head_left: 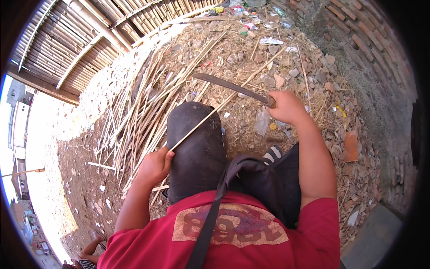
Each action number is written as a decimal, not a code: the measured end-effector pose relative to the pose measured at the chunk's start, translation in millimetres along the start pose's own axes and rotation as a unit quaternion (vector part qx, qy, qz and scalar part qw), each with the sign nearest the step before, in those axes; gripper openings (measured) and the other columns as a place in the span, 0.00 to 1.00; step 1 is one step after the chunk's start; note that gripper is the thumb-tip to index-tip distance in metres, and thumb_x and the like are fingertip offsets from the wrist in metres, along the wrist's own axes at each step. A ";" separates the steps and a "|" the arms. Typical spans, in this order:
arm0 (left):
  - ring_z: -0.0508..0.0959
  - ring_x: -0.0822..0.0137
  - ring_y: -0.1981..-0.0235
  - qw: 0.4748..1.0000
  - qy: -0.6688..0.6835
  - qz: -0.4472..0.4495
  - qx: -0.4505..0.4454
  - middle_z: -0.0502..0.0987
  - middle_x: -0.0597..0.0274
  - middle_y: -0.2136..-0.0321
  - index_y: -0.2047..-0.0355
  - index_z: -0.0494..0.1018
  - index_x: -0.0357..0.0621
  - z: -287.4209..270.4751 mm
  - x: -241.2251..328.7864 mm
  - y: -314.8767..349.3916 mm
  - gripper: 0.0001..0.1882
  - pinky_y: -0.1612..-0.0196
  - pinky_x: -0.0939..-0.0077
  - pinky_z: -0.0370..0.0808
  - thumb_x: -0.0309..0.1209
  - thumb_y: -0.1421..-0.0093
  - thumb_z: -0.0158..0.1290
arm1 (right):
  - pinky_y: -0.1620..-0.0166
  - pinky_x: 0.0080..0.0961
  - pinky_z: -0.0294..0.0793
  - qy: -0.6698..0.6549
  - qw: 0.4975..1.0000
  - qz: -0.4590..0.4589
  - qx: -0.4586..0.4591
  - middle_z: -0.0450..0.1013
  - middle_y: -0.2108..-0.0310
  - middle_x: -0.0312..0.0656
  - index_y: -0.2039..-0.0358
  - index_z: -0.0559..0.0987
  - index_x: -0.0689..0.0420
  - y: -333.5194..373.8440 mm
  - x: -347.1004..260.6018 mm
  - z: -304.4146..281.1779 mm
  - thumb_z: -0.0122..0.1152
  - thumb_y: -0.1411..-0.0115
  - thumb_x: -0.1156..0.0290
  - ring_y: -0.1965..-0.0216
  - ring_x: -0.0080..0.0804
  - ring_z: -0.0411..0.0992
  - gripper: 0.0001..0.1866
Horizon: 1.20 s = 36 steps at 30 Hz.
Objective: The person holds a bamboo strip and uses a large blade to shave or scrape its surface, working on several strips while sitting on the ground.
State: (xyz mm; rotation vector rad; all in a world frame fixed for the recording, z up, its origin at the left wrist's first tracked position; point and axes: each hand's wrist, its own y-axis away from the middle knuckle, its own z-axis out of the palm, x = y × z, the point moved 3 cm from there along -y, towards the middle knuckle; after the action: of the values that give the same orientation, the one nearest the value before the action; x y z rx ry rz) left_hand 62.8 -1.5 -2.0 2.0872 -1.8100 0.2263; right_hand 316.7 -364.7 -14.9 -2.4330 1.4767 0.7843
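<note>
My left hand is closed round the near end of a long, thin bamboo strip. From there the strip slants up to the right, across my dark-trousered knee and out over the ground. In my right hand is the wooden handle of a machete, gripped to the right of the strip. Its curved, dark blade points left and crosses the strip as seen from above; whether the two touch I cannot tell. To the left of my knee lies a loose pile of similar bamboo strips.
Rubble, dry straw and litter cover the ground ahead. A brick wall curves along the right, and a bamboo-slat structure stands at the upper left. At the lower left edge another person's arm shows.
</note>
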 end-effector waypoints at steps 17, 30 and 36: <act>0.77 0.37 0.76 0.996 -0.045 0.028 0.072 0.76 0.42 0.81 0.70 0.69 0.41 6.3 1.1 0.2 0.17 0.71 0.43 0.71 0.41 0.29 0.48 | 0.63 0.42 0.74 -0.080 0.988 0.131 -0.018 0.77 0.73 0.52 0.68 0.80 0.60 -8.0 31.3 -1.3 0.63 0.50 0.66 0.68 0.48 0.77 0.12; 0.77 0.37 0.76 0.995 -0.059 0.037 0.068 0.76 0.42 0.81 0.70 0.69 0.41 7.6 -2.4 7.5 0.16 0.72 0.43 0.71 0.40 0.30 0.49 | 0.61 0.45 0.76 -0.043 0.996 0.074 -0.019 0.78 0.72 0.52 0.70 0.81 0.60 -2.8 13.1 10.1 0.63 0.52 0.65 0.66 0.50 0.78 0.12; 0.77 0.36 0.75 0.997 -0.027 0.033 0.064 0.76 0.42 0.80 0.69 0.69 0.41 10.3 -4.4 13.3 0.17 0.71 0.42 0.71 0.41 0.29 0.48 | 0.65 0.42 0.73 0.012 0.998 -0.024 -0.053 0.75 0.77 0.51 0.70 0.79 0.62 -0.4 -16.8 18.8 0.61 0.52 0.70 0.72 0.49 0.75 0.10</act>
State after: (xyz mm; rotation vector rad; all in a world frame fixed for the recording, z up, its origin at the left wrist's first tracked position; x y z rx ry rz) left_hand 47.8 -2.7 -10.8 2.1397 -1.9456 0.3154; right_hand 304.6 -343.7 -21.9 -2.5535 1.4130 0.8486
